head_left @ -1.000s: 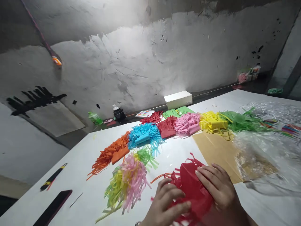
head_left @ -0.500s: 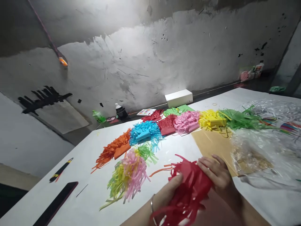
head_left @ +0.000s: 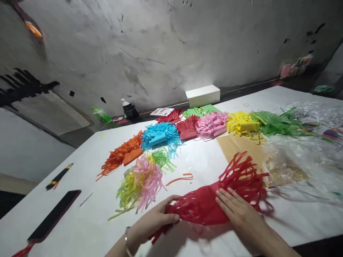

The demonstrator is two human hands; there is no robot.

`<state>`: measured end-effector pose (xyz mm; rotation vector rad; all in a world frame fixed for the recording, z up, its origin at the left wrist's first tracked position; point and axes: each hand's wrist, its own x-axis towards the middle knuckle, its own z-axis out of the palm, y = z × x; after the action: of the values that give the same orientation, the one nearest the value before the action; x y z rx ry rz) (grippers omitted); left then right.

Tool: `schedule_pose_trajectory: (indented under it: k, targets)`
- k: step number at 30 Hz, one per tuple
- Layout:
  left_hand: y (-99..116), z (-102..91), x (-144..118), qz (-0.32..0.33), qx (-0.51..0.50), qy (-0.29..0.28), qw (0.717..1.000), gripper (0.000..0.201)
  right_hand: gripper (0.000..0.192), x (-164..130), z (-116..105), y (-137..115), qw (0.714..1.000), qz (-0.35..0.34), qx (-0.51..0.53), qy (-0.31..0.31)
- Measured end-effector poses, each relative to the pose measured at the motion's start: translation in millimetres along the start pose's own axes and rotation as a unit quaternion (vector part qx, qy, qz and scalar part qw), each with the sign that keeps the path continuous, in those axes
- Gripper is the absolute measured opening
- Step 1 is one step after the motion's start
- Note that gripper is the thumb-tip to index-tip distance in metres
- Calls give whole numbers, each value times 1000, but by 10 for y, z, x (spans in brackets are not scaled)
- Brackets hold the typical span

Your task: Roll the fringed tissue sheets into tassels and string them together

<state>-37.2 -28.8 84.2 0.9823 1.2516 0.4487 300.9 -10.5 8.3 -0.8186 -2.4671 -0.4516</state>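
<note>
A red fringed tissue-paper tassel (head_left: 203,205) is spread sideways at the table's near edge, with a solid band in its middle and cut strips at both ends. My left hand (head_left: 162,216), a bangle on its wrist, is closed around the bunched strips at the left end. Across the band's right part my right hand (head_left: 235,210) lies flat, fingers stretched out and holding nothing. The loose strips at the right end fan out past that hand. Just beyond the tassel lies an orange paper strip (head_left: 179,178).
Rolled fringed papers form a row behind: orange (head_left: 132,157), blue (head_left: 158,140), red (head_left: 187,129), pink (head_left: 211,125) and yellow (head_left: 242,125). A mixed pastel bundle (head_left: 142,182) lies nearer. Clear plastic (head_left: 302,160) covers the right side. At left are a cutter (head_left: 59,176) and a phone (head_left: 55,216).
The bunched red paper has been opened out sideways and lowered towards the table. My left hand has shifted left to its end; my right hand has flattened onto it. The view has tilted down.
</note>
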Motion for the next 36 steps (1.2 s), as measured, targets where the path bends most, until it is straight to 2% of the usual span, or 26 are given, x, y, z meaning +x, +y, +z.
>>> schedule_pose_trajectory:
  k: [1,2,3,4,5,6,7,9,10,12,15,16,18,19,20,21,22,23,24,25,26,28,31,36]
  targets:
    - [-60,-112,-87,15,66,62,996,52,58,-1,100,-169,1000,13,17,-15]
    - [-113,-177,-164,48,139,134,980,47,63,-5,174,-322,998,34,32,-29]
    - [-159,-189,-225,97,215,211,949,44,69,-10,224,-454,996,59,44,-41]
    - [-198,-146,-267,158,289,275,903,43,75,-16,253,-566,994,80,54,-46]
    - [-232,-56,-286,221,355,314,852,41,79,-19,264,-659,992,98,62,-52]
    - [-261,72,-280,277,411,318,808,42,80,-18,264,-734,990,113,69,-56]
    - [-288,223,-253,323,456,286,779,43,76,-13,257,-793,987,124,78,-63]
    - [-349,526,-152,356,514,181,759,47,61,4,237,-860,983,133,98,-85]
    - [-387,650,-92,355,530,158,754,44,55,6,227,-864,979,142,105,-100]
    - [-476,801,14,348,540,146,752,38,56,-29,208,-797,968,180,111,-132]
    - [-608,813,94,359,517,152,762,33,60,-208,132,-518,938,296,118,-135]
    - [-641,788,101,366,506,150,767,34,56,-288,81,-403,925,343,120,-110]
    - [-676,742,103,377,483,143,778,36,46,-421,-56,-211,895,435,92,-11]
    - [-679,728,103,383,473,142,780,35,42,-455,-130,-158,879,470,65,46]
    - [-674,723,103,389,466,142,782,35,39,-457,-198,-144,876,472,42,94]
    - [-664,726,104,395,462,143,781,34,39,-427,-252,-168,893,434,42,113]
    - [-651,732,106,400,458,145,781,33,40,-368,-286,-225,925,362,62,101]
    - [-638,741,108,402,455,147,780,32,41,-287,-296,-305,957,265,97,70]
    - [-629,748,109,404,453,147,781,30,38,-196,-282,-397,976,161,143,27]
    - [-625,752,108,403,449,148,784,29,33,-105,-249,-486,981,96,171,-2]
    - [-628,750,104,404,444,149,786,27,28,-25,-204,-563,980,66,189,-8]
    - [-651,728,92,414,435,158,784,25,26,81,-112,-654,977,65,205,-3]
    - [-693,667,67,418,423,186,782,25,23,133,-49,-637,972,90,216,-11]
    - [-636,589,39,391,422,184,797,30,17,242,-134,-483,948,144,279,-56]
